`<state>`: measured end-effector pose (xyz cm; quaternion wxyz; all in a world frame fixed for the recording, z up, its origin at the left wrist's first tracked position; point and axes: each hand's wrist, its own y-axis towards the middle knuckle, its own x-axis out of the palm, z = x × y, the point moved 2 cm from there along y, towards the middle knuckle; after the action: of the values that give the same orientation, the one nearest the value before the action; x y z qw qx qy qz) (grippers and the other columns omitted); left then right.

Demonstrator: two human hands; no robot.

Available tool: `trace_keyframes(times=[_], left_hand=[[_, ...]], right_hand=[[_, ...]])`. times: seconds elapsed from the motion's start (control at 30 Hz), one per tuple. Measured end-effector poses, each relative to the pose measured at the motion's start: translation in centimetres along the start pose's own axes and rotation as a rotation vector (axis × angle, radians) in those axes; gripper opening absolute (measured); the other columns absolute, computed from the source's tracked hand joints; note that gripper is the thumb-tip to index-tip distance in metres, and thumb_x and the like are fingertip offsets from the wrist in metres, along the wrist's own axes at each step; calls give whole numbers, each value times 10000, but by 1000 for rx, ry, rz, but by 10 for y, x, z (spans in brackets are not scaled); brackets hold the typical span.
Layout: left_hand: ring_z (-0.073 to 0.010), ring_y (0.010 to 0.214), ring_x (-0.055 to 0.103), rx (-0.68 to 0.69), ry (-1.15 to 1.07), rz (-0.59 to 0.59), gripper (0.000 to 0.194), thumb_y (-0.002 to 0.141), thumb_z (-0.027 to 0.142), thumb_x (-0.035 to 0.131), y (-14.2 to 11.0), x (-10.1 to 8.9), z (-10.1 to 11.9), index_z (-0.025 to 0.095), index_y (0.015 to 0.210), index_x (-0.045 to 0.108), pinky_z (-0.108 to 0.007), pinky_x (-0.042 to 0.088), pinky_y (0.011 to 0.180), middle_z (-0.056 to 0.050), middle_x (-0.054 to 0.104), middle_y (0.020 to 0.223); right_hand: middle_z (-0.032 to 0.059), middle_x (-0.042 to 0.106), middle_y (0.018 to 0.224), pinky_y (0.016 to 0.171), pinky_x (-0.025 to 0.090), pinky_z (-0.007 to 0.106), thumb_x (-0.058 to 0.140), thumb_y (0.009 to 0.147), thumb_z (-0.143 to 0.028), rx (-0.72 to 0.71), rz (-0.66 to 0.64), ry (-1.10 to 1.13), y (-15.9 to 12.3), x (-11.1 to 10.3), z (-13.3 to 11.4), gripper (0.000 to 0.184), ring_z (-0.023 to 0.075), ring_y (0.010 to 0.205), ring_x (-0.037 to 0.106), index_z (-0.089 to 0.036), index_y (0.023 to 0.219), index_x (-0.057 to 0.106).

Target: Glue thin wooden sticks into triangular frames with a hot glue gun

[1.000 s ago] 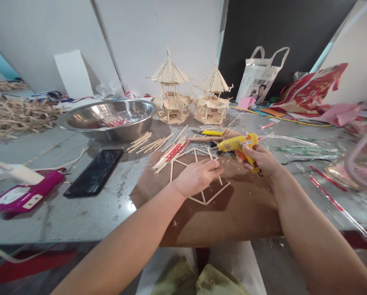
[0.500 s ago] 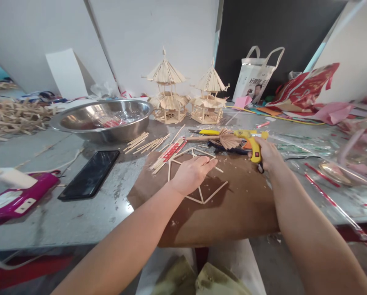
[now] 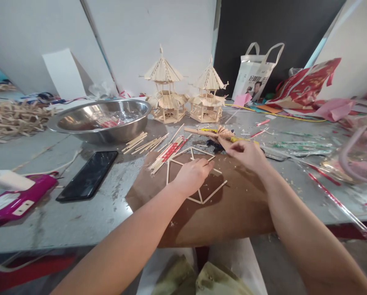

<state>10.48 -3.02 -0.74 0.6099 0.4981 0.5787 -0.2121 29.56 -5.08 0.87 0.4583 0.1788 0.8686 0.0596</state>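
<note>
On the brown board [image 3: 232,213], thin pale wooden sticks form a many-sided frame [image 3: 214,191] with inner spokes. My left hand [image 3: 193,175] is over its middle, fingers closed and pressed down on the sticks; it hides part of the frame. To the right, my right hand [image 3: 248,155] has its thumb and fingertips pinched at the edge of a folded brown paper fan [image 3: 225,133] with a long handle. Behind that hand lies a yellow glue gun [image 3: 234,139], mostly covered. Loose sticks [image 3: 154,144] and red-and-white strips [image 3: 171,150] lie beyond the frame.
Two stick-built pagoda models [image 3: 166,94] stand at the back, beside a steel basin [image 3: 128,129]. A black phone [image 3: 88,176] and a purple device [image 3: 32,194] lie left. A white bag [image 3: 252,78], red packaging [image 3: 306,86] and plastic wrappers [image 3: 297,145] occupy the right.
My right hand has let go of the glue gun and moved left to the paper fan, which has shifted slightly away from me. My left hand stays on the frame.
</note>
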Motion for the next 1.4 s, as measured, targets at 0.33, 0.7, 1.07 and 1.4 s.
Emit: trace_keyframes(times=[0.33,0.7,1.07,1.4], left_hand=[[-160,798,540,3,-22,-146,409,783,80,321,5,-7,5,109,1190,345,-275,445,676,-82,579,861],[-152,789,541,-3,28,-154,528,750,60,312,6,-7,11,118,1265,211,-249,432,633,-75,558,873],[-164,699,488,-35,-48,-40,260,778,293,380,-1,-25,19,162,662,571,-261,400,557,-39,553,653],[-205,762,513,-87,-96,-283,339,755,423,392,0,-21,37,171,692,610,-331,423,621,-65,583,682]], right_hand=[[-37,494,578,487,343,192,592,589,-305,-163,-338,386,-16,22,-28,187,73,524,435,-153,635,493],[-4,548,648,524,366,189,495,555,-126,-121,-481,394,-17,26,-30,181,90,578,476,-122,728,545],[-20,537,574,450,328,178,497,599,-217,-28,-606,201,-11,19,-15,230,76,489,438,-131,775,618],[-6,592,580,469,347,194,488,599,-247,-15,-533,102,-12,23,-16,159,105,521,494,-154,633,612]])
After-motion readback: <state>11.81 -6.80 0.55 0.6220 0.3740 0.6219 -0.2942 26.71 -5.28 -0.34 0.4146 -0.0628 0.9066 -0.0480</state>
